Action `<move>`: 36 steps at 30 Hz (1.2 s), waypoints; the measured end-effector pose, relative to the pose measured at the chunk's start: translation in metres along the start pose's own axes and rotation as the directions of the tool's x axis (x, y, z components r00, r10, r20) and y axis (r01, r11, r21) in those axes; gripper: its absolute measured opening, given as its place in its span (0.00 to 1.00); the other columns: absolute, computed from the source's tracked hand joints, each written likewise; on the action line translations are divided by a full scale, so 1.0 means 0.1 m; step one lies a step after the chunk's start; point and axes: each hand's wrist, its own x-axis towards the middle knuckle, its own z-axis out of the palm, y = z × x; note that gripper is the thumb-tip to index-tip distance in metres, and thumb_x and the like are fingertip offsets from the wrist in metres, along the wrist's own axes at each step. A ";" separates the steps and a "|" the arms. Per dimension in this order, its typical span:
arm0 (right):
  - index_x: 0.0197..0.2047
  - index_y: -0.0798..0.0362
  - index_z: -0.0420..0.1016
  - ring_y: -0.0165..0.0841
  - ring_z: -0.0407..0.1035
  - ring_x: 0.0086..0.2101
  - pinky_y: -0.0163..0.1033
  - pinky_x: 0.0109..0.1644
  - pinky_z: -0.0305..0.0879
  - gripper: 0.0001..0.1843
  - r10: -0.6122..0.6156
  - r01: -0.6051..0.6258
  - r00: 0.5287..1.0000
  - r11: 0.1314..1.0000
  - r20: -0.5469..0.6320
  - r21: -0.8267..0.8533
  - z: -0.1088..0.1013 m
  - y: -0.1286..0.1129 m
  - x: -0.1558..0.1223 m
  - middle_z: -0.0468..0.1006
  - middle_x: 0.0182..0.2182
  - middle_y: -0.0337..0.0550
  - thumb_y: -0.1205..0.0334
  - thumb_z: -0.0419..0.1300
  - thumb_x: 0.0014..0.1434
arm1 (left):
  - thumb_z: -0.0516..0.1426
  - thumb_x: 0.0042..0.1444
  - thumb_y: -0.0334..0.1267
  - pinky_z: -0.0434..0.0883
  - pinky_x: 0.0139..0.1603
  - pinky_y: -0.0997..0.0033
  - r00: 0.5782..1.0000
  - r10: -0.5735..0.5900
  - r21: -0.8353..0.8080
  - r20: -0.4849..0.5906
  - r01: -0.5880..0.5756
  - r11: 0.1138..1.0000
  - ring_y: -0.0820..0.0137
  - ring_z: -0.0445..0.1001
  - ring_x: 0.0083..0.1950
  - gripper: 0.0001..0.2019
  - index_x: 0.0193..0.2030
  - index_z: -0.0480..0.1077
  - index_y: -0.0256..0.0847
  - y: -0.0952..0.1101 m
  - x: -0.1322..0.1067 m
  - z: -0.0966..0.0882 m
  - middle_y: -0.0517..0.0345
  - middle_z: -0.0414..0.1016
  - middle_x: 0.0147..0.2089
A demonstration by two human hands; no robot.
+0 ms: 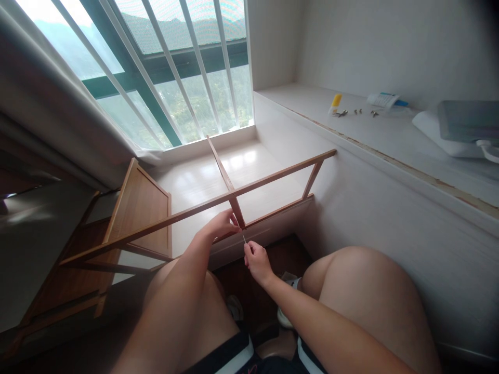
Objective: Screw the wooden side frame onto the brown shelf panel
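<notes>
A brown wooden frame of long rails and short crosspieces lies across the space in front of my knees. My left hand is at the near end of its middle crosspiece, with fingers curled against the wood by the lower rail. Just below that joint, my right hand is closed around a thin metal tool. The tool's tip points up toward the joint, close to my left fingertips. Whether the tip sits in a screw is too small to make out.
A wooden panel piece stands at the left near the curtain. On the right ledge are a yellow-capped glue stick, several small screws, a clear packet and a grey device. A barred window is ahead.
</notes>
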 end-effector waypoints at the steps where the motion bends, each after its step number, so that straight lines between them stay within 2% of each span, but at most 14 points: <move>1: 0.22 0.51 0.60 0.28 0.57 0.19 0.34 0.26 0.48 0.19 -0.038 0.035 0.999 0.996 -0.034 -0.088 -0.03 -0.02 0.01 0.64 0.15 0.35 0.52 0.53 0.61 | 0.66 0.39 0.41 0.69 0.34 0.69 1.000 0.007 0.001 -0.001 -0.007 1.000 0.64 0.76 0.35 0.19 0.40 0.73 0.40 -0.01 0.00 0.00 0.55 0.78 0.37; 3: 0.22 0.51 0.60 0.29 0.55 0.21 0.36 0.28 0.44 0.17 -0.119 0.087 0.990 0.941 -0.078 -0.327 -0.09 -0.06 0.05 0.64 0.17 0.36 0.55 0.53 0.62 | 0.66 0.39 0.41 0.69 0.36 0.68 1.000 0.016 -0.004 -0.007 -0.016 1.000 0.64 0.76 0.35 0.19 0.39 0.73 0.40 -0.02 0.01 0.00 0.56 0.78 0.37; 5: 0.23 0.51 0.62 0.30 0.54 0.21 0.38 0.29 0.41 0.16 -0.171 0.106 0.983 0.835 -0.071 -0.540 -0.14 -0.12 0.09 0.66 0.18 0.38 0.57 0.51 0.63 | 0.66 0.39 0.41 0.70 0.36 0.68 1.000 0.016 -0.015 -0.008 -0.016 1.000 0.64 0.76 0.35 0.19 0.40 0.73 0.40 -0.03 0.01 0.00 0.56 0.78 0.37; 7: 0.26 0.50 0.65 0.31 0.55 0.22 0.39 0.29 0.39 0.15 -0.183 0.116 0.982 0.758 -0.038 -0.642 -0.17 -0.17 0.12 0.69 0.20 0.40 0.58 0.50 0.64 | 0.66 0.39 0.41 0.70 0.36 0.67 1.000 0.014 -0.024 -0.006 -0.014 1.000 0.64 0.76 0.35 0.19 0.40 0.73 0.40 -0.04 0.01 0.00 0.57 0.78 0.37; 10: 0.28 0.50 0.67 0.31 0.58 0.22 0.39 0.30 0.38 0.14 -0.199 0.138 0.980 0.690 -0.002 -0.711 -0.18 -0.21 0.15 0.71 0.23 0.42 0.58 0.49 0.65 | 0.66 0.39 0.41 0.70 0.37 0.67 1.000 0.024 -0.024 -0.007 -0.024 0.999 0.64 0.76 0.36 0.19 0.40 0.73 0.40 -0.04 0.00 0.00 0.57 0.78 0.37; 14: 0.30 0.50 0.68 0.31 0.61 0.22 0.39 0.30 0.40 0.14 -0.219 0.158 0.975 0.645 0.017 -0.747 -0.18 -0.21 0.16 0.73 0.24 0.43 0.58 0.50 0.66 | 0.65 0.39 0.42 0.70 0.38 0.67 1.000 0.020 -0.012 -0.004 -0.020 1.000 0.64 0.76 0.37 0.19 0.41 0.72 0.40 -0.04 0.00 -0.01 0.55 0.79 0.39; 19: 0.32 0.51 0.69 0.35 0.68 0.24 0.37 0.31 0.48 0.13 -0.228 0.165 0.973 0.561 0.040 -0.811 -0.17 -0.23 0.17 0.76 0.26 0.47 0.58 0.50 0.67 | 0.65 0.40 0.41 0.70 0.39 0.67 0.999 0.043 -0.016 0.001 -0.043 0.999 0.64 0.76 0.37 0.19 0.41 0.73 0.40 -0.07 0.02 0.00 0.56 0.78 0.39; 22: 0.34 0.52 0.69 0.37 0.72 0.29 0.37 0.33 0.54 0.12 -0.179 0.145 0.982 0.522 0.058 -0.840 -0.18 -0.27 0.18 0.77 0.29 0.48 0.58 0.49 0.67 | 0.66 0.39 0.41 0.70 0.39 0.67 0.999 0.049 -0.018 -0.003 -0.049 0.999 0.64 0.76 0.37 0.19 0.41 0.73 0.40 -0.09 0.03 0.01 0.56 0.78 0.39; 23: 0.35 0.52 0.69 0.37 0.72 0.31 0.37 0.35 0.56 0.12 -0.153 0.131 0.987 0.550 0.055 -0.825 -0.19 -0.27 0.18 0.77 0.30 0.48 0.58 0.49 0.67 | 0.66 0.39 0.41 0.70 0.39 0.67 0.999 0.046 -0.018 -0.002 -0.046 0.999 0.63 0.76 0.37 0.19 0.41 0.73 0.40 -0.09 0.03 0.01 0.57 0.78 0.38; 24: 0.35 0.52 0.68 0.37 0.72 0.33 0.37 0.36 0.57 0.11 -0.116 0.103 0.993 0.631 0.038 -0.769 -0.19 -0.28 0.18 0.76 0.31 0.48 0.59 0.50 0.67 | 0.66 0.39 0.41 0.70 0.38 0.67 0.999 0.043 -0.018 -0.001 -0.043 0.999 0.64 0.76 0.37 0.19 0.41 0.73 0.40 -0.09 0.03 0.01 0.57 0.78 0.38; 26: 0.32 0.53 0.65 0.36 0.70 0.34 0.36 0.36 0.57 0.11 -0.015 0.015 1.000 0.849 0.005 -0.528 -0.19 -0.27 0.17 0.74 0.31 0.46 0.59 0.51 0.65 | 0.66 0.40 0.41 0.70 0.38 0.67 0.999 0.038 -0.021 0.000 -0.038 0.999 0.64 0.76 0.37 0.19 0.41 0.73 0.40 -0.09 0.03 0.01 0.57 0.78 0.38; 28: 0.28 0.52 0.60 0.33 0.68 0.31 0.35 0.34 0.57 0.14 0.084 -0.076 0.996 0.968 0.022 -0.239 -0.17 -0.23 0.17 0.71 0.27 0.42 0.56 0.52 0.64 | 0.65 0.40 0.41 0.70 0.38 0.67 0.999 0.036 -0.024 0.003 -0.036 0.999 0.64 0.76 0.36 0.19 0.41 0.73 0.40 -0.08 0.02 0.01 0.57 0.78 0.38; 32: 0.29 0.50 0.53 0.28 0.58 0.19 0.33 0.23 0.54 0.17 0.167 -0.174 0.976 0.984 0.140 0.041 -0.07 -0.17 0.15 0.61 0.20 0.33 0.51 0.42 0.66 | 0.65 0.41 0.42 0.70 0.34 0.69 1.000 0.012 -0.025 0.010 -0.012 1.000 0.64 0.76 0.35 0.19 0.41 0.72 0.40 -0.06 0.00 0.00 0.57 0.79 0.38; 36: 0.29 0.49 0.49 0.26 0.56 0.18 0.32 0.21 0.53 0.17 0.182 -0.248 0.949 0.934 0.255 0.256 -0.06 -0.15 0.13 0.62 0.22 0.34 0.48 0.40 0.65 | 0.65 0.40 0.42 0.70 0.34 0.69 1.000 0.022 -0.022 0.005 -0.022 1.000 0.64 0.76 0.35 0.20 0.42 0.72 0.40 -0.06 0.00 0.00 0.56 0.78 0.38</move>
